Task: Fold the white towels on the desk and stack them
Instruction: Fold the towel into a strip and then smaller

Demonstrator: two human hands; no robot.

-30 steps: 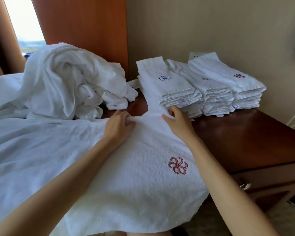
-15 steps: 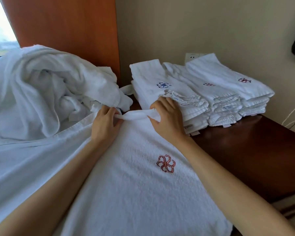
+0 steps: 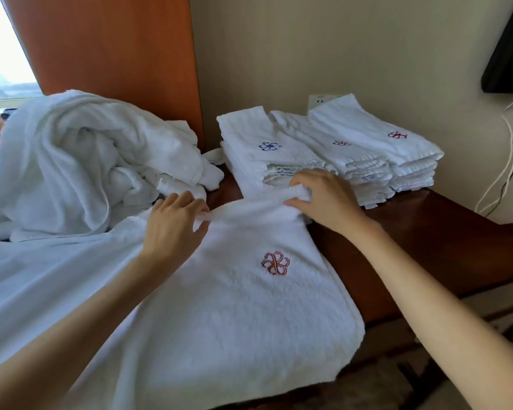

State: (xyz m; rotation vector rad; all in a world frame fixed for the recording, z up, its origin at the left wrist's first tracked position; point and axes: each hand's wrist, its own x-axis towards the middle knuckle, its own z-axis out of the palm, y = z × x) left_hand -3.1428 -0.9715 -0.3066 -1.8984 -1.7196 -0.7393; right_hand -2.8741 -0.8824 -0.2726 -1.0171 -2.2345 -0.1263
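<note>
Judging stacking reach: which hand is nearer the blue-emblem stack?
Right. The right hand is at the front edge of that stack; the left hand is apart, to its left.

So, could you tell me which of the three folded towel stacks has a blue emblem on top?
The leftmost stack; the middle stack and rightmost stack show red emblems.

Spread towel [image 3: 234,315] lying at front on desk [image 3: 427,247]; folded stacks [image 3: 317,143] sitting behind it; unfolded heap [image 3: 86,161] lying to left.
</note>
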